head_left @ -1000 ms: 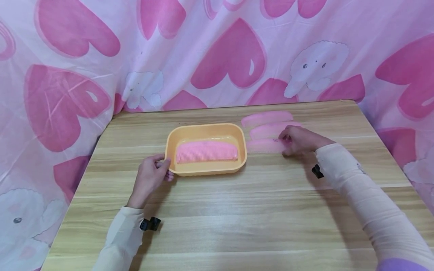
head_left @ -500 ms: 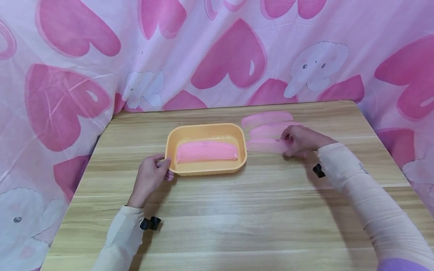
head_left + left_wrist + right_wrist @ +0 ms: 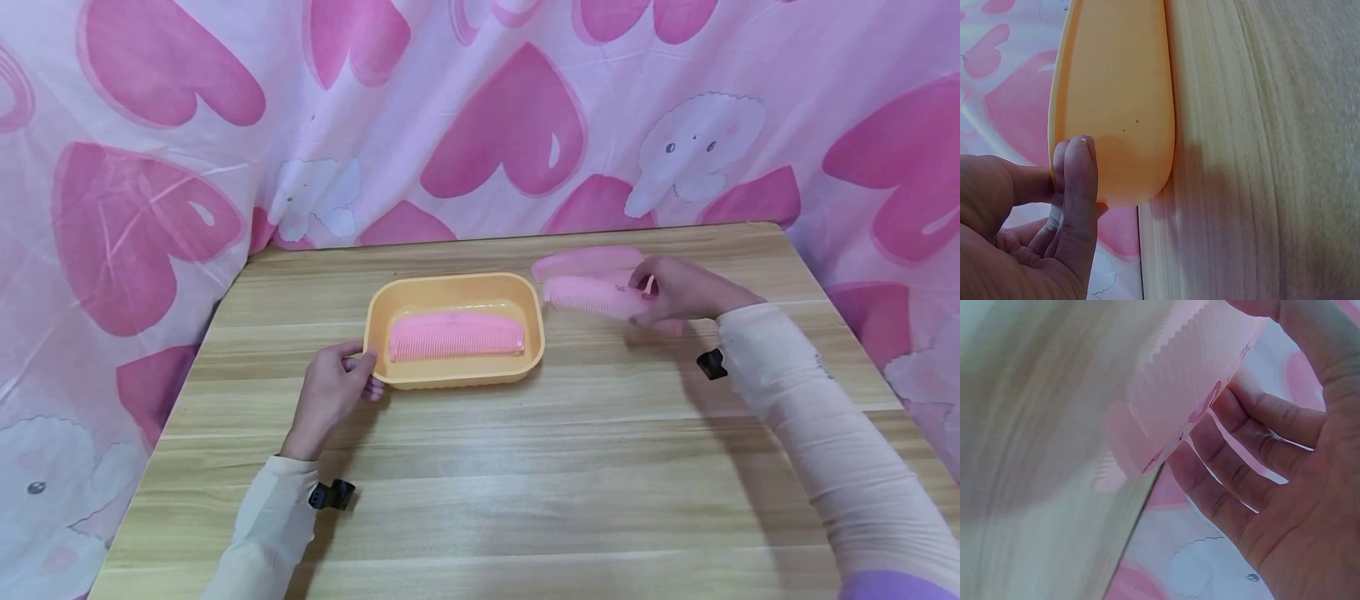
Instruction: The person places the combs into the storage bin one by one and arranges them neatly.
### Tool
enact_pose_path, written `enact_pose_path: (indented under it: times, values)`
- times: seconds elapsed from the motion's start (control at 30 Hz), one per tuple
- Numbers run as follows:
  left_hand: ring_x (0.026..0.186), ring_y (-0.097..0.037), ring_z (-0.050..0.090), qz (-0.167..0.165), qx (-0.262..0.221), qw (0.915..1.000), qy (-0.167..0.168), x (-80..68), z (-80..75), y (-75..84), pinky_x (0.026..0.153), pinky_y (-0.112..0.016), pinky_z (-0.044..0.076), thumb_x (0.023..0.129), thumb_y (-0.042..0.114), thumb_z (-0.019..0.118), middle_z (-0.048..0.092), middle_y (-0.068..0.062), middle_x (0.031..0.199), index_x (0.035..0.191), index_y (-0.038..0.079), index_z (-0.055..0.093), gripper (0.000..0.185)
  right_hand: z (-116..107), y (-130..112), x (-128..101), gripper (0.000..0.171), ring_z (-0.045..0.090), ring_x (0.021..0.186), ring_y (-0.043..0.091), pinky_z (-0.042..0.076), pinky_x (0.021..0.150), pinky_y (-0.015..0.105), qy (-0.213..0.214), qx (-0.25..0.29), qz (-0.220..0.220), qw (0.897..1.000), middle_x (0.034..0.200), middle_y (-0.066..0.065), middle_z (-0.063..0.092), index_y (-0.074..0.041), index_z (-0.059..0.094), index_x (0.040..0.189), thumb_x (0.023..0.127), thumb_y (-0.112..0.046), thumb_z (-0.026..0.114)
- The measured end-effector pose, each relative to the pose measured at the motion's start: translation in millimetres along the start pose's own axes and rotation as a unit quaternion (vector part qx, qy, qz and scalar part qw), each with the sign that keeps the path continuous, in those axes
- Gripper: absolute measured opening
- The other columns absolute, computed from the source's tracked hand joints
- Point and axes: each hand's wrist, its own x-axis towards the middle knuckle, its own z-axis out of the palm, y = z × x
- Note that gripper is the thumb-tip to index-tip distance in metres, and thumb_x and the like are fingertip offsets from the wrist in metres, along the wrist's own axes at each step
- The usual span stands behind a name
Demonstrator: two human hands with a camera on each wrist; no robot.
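1. The worktop (image 3: 525,467) carries an orange oblong tray (image 3: 456,287), which serves as the landmark here. It should sit flat and not slide.
2. The left hand (image 3: 330,392) is at the tray's left end, its fingers (image 3: 1079,181) pinching the rim with the thumb behind. I would keep that grip light but firm so the tray cannot skid when something lands in it.
3. One pink comb (image 3: 456,336) lies inside the tray, lengthwise, teeth toward the near wall. A second comb laid the same way, teeth near, would nest without tangling.
4. The right hand (image 3: 675,292) is just right of the tray's far right corner, fingers (image 3: 1254,444) clasped round one end of a lifted pink comb (image 3: 592,297), which is clear of the worktop and points its free end at the tray. Judging by this, the comb should stay level and be lowered rather than dropped.
5. Beyond the lifted comb, right of the tray's far edge, another pink comb (image 3: 581,260) lies flat; avoid brushing it.
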Motion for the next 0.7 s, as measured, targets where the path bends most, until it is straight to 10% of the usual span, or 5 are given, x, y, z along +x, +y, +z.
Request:
enact_pose_path:
  times: [0.7]
  values:
    - [0.062,-0.016,0.070,-0.008,-0.012,0.9999,-0.004,0.0,-0.7,0.9,0.062,-0.032,0.064,0.105,0.014,0.053,0.071,-0.011,0.075,0.137,-0.008,0.055,0.039,-11.9,-73.8,30.3,0.041,0.059,0.080,0.022,0.054,0.072,0.036,0.019,-0.046,-0.068,0.996,0.091,0.008,0.066,0.002,0.070,0.103,0.072,-0.019,0.086]
